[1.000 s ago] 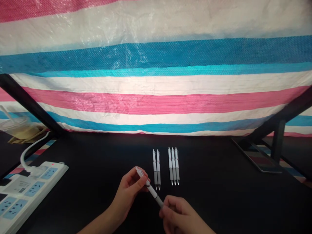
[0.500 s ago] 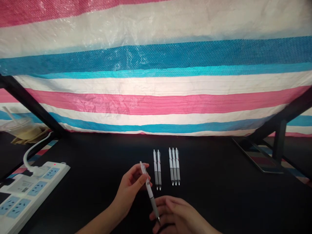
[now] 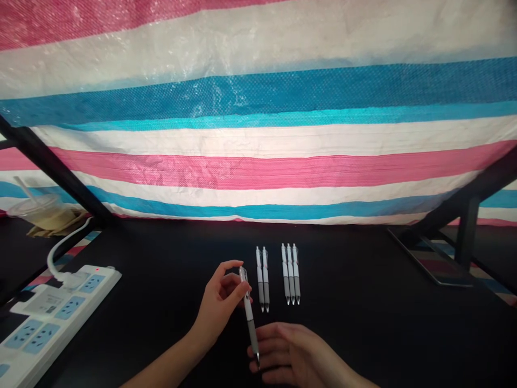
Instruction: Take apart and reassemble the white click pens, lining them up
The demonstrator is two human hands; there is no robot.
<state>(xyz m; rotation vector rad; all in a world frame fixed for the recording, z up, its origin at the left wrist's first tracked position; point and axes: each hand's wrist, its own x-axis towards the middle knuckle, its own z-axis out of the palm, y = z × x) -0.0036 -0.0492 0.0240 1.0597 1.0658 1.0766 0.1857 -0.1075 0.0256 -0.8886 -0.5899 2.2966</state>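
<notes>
My left hand [image 3: 218,307] grips a white and grey click pen [image 3: 249,312] near its upper end, thumb against the barrel and index finger at the push button. The pen slants, its silver tip pointing down toward me. Beside that tip, my right hand [image 3: 299,353] is open with fingers spread and the palm turned inward; whether the fingers touch the pen I cannot tell. Just beyond the held pen, two matching pens [image 3: 262,279] lie side by side on the black table [image 3: 347,312]. To their right lies a row of three more pens [image 3: 291,274].
A white power strip [image 3: 84,304] with a plugged-in cable runs along the left. On the right, a dark flat device [image 3: 432,264] lies by a black frame leg [image 3: 468,231]. A striped plastic sheet [image 3: 258,172] hangs behind. A plastic cup [image 3: 38,209] stands far left.
My left index finger has moved up to the pen's button end. The pen is now more upright and slightly to the right. My right hand's fingers have straightened a little.
</notes>
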